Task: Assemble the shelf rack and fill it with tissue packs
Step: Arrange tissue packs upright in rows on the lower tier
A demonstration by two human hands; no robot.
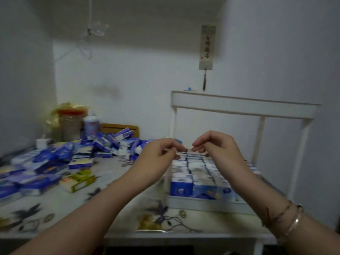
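Shelf rack (242,107) (tissue packs (195,173) inside)

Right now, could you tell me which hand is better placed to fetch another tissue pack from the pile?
Left: the left hand is nearer the loose tissue packs; the right hand hovers over the rack.
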